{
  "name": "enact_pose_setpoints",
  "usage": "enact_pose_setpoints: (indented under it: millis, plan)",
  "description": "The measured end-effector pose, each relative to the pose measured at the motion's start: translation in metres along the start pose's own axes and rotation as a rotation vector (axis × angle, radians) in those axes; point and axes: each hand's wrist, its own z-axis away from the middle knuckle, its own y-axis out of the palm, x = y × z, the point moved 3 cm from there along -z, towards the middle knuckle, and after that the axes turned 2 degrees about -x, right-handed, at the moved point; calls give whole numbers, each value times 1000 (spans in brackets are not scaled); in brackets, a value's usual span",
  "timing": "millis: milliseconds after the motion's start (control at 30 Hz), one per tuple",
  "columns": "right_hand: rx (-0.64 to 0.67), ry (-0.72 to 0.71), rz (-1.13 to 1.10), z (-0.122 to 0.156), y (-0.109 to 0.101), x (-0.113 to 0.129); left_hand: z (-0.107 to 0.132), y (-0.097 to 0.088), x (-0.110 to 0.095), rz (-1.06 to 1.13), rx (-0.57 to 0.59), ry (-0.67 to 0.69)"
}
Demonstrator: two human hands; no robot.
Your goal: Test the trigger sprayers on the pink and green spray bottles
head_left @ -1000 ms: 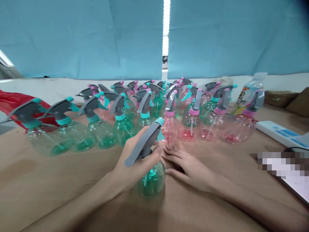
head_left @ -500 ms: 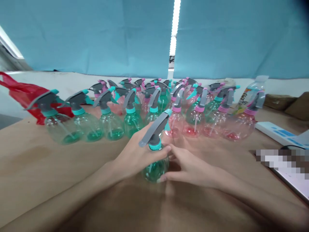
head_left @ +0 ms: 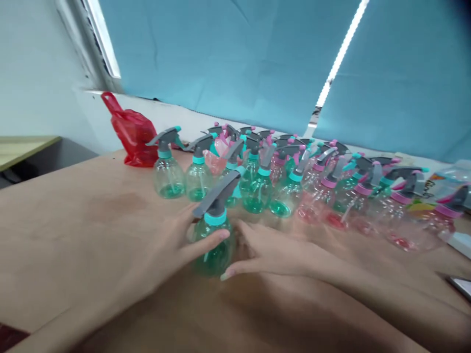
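A clear green spray bottle (head_left: pixel 218 257) with a grey trigger head and turquoise collar stands tilted slightly in front of me. My left hand (head_left: pixel 174 245) is closed around its left side, thumb across the front just below the collar and the other fingers hidden behind. On the right, my right hand (head_left: pixel 274 251) holds the lower body, its thumb near the base and fingers curled behind. Just beyond, a row of green spray bottles (head_left: pixel 257 193) with turquoise collars stands on the table (head_left: pixel 91 225). To their right are pink spray bottles (head_left: pixel 364 201) with pink collars.
A red plastic bag (head_left: pixel 136 135) sits at the back left of the table. At the right lie a drink bottle (head_left: pixel 445 179) behind the sprayers and a partly visible flat device (head_left: pixel 461 287). A blue curtain (head_left: pixel 275 63) hangs behind.
My view has turned left and tilted, so the bottle rows appear farther right. Both hands still hold the green spray bottle, which appears slightly farther left in view.
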Motion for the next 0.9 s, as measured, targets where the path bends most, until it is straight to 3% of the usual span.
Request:
enact_pose_setpoints:
  millis: [133, 300, 467, 633, 900]
  plan:
    - [43, -27, 144, -46, -3, 29, 19, -41, 42, -39, -179, -164]
    - [-249, -47, 164, -111, -13, 62, 23, -100, 82, -65, -332, -324]
    - [-349, 10, 163, -159, -11, 75, 8, -141, 109, -178, -279, -305]
    - [-357, 98, 107, -180, -9, 71, -17, -149, 126, -289, -255, -276]
    - [-330, 114, 7, -210, -5, 67, -59, -132, 157, -338, -313, -326]
